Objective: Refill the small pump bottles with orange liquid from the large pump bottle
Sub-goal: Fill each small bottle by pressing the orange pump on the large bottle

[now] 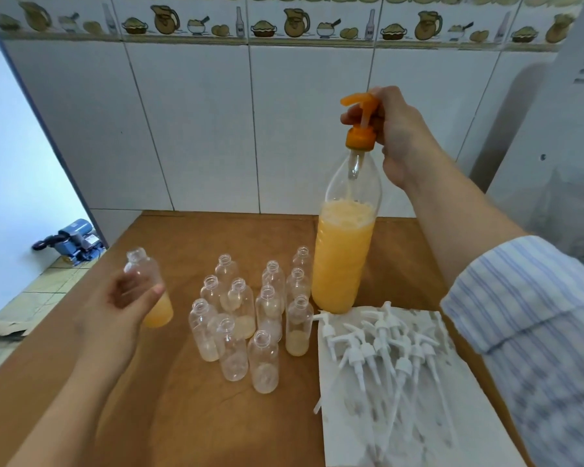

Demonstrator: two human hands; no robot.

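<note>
Orange liquid is sitting low in one small bottle (149, 291), gripped by the left hand (115, 308). Right hand (395, 136) is holding the big bottle's (344, 251) pump (359, 116) on the bench (189, 416). Eleven others (250, 318) are waiting nearly empty.

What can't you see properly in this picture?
- Head view: the left hand covers the middle of the small bottle, so its fill level is unclear.
- The right hand hides the back of the orange pump.
- The paper towel runs off the bottom edge.
- Pump tubes blur against it; uncountable.
</note>
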